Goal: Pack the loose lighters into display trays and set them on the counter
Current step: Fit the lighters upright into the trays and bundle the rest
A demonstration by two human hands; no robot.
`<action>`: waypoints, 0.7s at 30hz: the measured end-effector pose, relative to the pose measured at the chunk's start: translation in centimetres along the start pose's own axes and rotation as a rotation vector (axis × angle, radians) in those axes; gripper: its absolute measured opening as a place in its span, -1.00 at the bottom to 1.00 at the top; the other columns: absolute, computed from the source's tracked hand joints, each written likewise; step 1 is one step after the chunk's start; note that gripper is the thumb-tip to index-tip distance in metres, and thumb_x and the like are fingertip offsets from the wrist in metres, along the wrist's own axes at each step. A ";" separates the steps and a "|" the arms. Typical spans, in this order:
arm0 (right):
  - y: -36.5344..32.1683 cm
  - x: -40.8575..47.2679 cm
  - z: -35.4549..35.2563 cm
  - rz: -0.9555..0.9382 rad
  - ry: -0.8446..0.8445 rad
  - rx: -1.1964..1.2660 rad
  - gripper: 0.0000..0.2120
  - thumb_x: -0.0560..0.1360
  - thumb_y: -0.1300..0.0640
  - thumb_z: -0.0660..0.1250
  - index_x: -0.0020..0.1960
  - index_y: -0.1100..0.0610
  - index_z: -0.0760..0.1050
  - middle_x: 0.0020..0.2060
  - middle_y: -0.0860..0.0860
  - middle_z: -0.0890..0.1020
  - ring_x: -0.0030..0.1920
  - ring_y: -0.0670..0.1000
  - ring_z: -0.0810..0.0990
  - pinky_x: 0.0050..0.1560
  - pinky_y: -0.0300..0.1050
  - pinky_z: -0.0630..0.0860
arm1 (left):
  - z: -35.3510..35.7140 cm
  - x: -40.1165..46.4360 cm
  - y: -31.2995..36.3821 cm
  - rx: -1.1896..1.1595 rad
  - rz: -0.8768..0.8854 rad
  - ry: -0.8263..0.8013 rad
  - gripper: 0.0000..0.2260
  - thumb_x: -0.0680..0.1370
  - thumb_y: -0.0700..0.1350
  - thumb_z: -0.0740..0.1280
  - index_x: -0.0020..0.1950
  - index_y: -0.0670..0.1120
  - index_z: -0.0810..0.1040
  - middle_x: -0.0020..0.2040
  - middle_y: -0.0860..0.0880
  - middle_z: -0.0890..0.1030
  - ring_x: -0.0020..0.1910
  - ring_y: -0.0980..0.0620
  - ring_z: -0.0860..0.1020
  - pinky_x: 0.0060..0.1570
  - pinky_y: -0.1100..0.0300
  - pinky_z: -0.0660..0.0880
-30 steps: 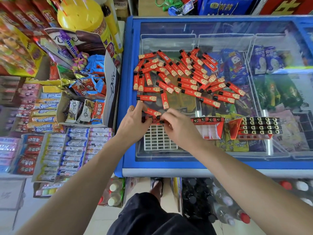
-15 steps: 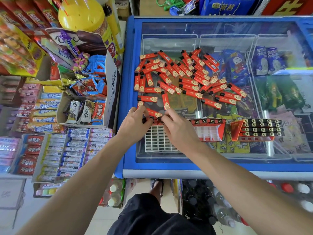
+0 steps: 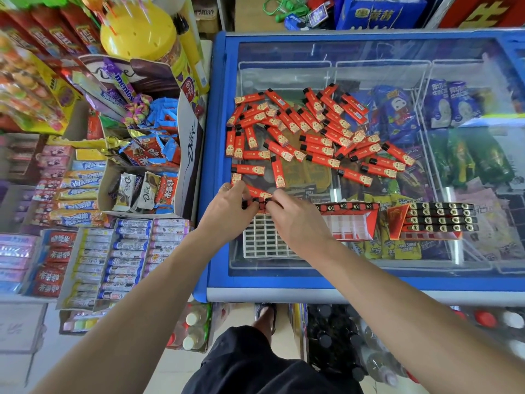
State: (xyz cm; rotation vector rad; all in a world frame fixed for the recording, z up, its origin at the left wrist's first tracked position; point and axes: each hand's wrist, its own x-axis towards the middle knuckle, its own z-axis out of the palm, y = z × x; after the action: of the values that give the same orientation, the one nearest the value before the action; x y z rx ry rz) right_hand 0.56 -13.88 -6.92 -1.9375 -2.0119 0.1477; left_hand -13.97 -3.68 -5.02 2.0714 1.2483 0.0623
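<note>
Both grips meet at the far edge of a white grid tray [image 3: 264, 237] on the glass tabletop [image 3: 369, 274] of a blue-framed chest freezer. Left hand [image 3: 227, 211] has its fingers curled round the black-capped ends of a few red lighters [image 3: 257, 201] at the tray's top row, a ring on one finger. Right hand [image 3: 295, 220] pinches the same small cluster from the other side, fingertips touching the left hand's. Most of the tray's cells nearer the person show white.

Just beyond the hands, a loose pile of red lighters [image 3: 312, 137] is scattered across the glass, lying at all angles, some overlapping. To the right of the hands sits a red display tray [image 3: 352, 223] with one row of lighters along its far edge, and further right a second display tray [image 3: 437, 220] filled with rows of black caps.

Under the glass lie packaged frozen treats. Left of the freezer stand open boxes of chocolates and candy [image 3: 145, 166] and rows of candy rolls [image 3: 125, 257].
</note>
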 end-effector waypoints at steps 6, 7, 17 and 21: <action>0.1 -0.2 0.6 0.025 0.016 0.004 -0.85 0.45 0.41 0.42 -0.16 0.21 0.53 -0.20 0.07 0.51 -0.38 0.03 0.48 -0.46 -0.09 0.47 | -0.3 0.6 -0.5 0.009 -0.012 0.006 -0.79 0.61 0.05 0.33 0.04 -0.08 0.44 -0.08 -0.07 0.51 -0.06 -0.04 0.50 -0.10 0.07 0.46; 0.1 -0.2 0.6 0.036 0.012 0.003 -0.88 0.47 0.38 0.43 -0.12 0.20 0.55 -0.19 0.06 0.50 -0.38 0.02 0.48 -0.46 -0.09 0.49 | -0.5 0.9 -0.6 0.014 -0.029 0.009 -0.79 0.62 0.07 0.30 0.04 -0.07 0.44 -0.06 -0.08 0.53 -0.05 -0.05 0.50 -0.06 0.03 0.48; 1.8 3.7 -1.8 0.295 0.044 0.202 -0.91 0.62 0.19 0.28 0.04 0.17 0.55 -0.09 0.02 0.57 -0.25 0.03 0.55 -0.33 -0.04 0.52 | -2.5 5.1 -2.5 0.236 0.001 -0.088 -0.73 0.64 -0.12 0.27 0.31 -0.18 0.46 0.08 -0.15 0.56 0.02 -0.17 0.57 0.03 -0.12 0.57; 2.8 6.6 -1.8 0.407 -0.185 0.305 -0.88 0.59 0.19 0.36 0.07 0.11 0.66 -0.03 -0.04 0.63 -0.13 -0.03 0.58 -0.24 -0.19 0.43 | -2.0 6.2 -2.5 0.379 -0.007 -0.158 -0.75 0.61 -0.12 0.32 0.22 -0.20 0.40 -0.08 -0.14 0.50 -0.09 -0.22 0.59 -0.17 -0.06 0.54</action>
State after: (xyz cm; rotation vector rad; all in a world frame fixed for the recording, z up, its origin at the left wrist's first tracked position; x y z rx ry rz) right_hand 3.68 -7.52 -4.99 -2.1593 -1.5538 0.7118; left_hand -13.26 3.03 -6.91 2.3371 1.2413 -0.3611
